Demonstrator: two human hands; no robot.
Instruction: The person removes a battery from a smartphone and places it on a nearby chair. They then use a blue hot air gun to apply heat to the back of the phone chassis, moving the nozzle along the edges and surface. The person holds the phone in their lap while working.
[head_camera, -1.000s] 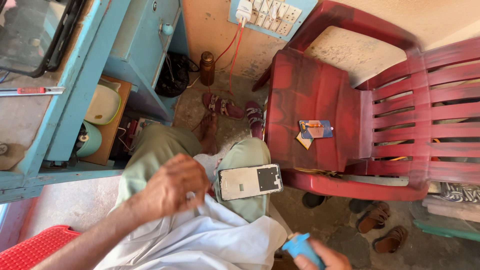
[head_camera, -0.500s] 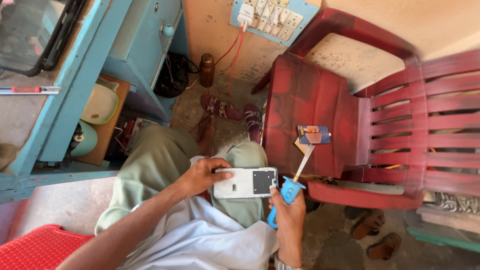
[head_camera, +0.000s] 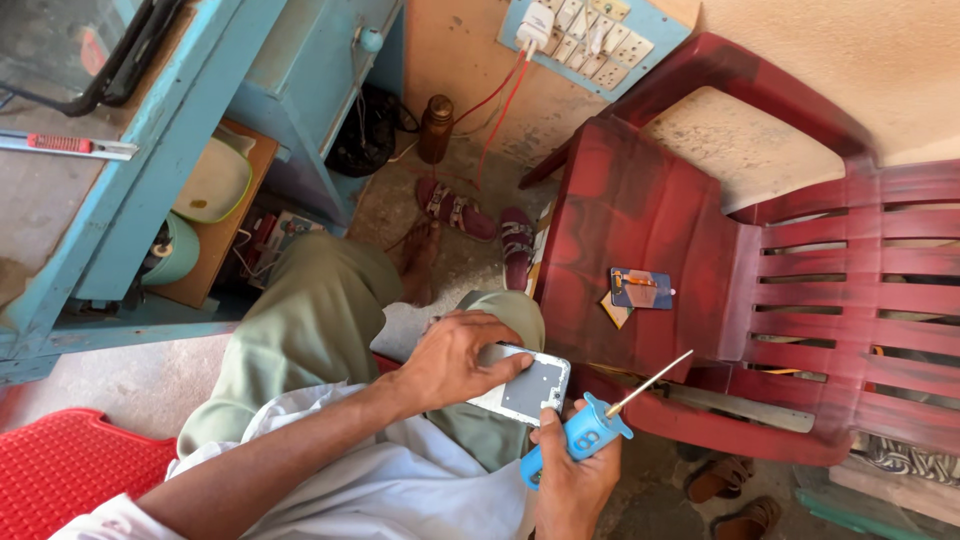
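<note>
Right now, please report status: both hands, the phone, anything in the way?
Left hand pins opened phone on knee. Right hand in closed grip on blue screwdriver, tip clear of phone. Nothing between.

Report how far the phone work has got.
Done: the phone lies open on the knee, back cover off. In hand: the left hand steadies it while the right hand grips a blue-handled screwdriver, tip off the phone. Left: the phone remains uncovered.

left hand (head_camera: 455, 362) covering phone (head_camera: 535, 388), sandals (head_camera: 745, 521) cut off
</note>
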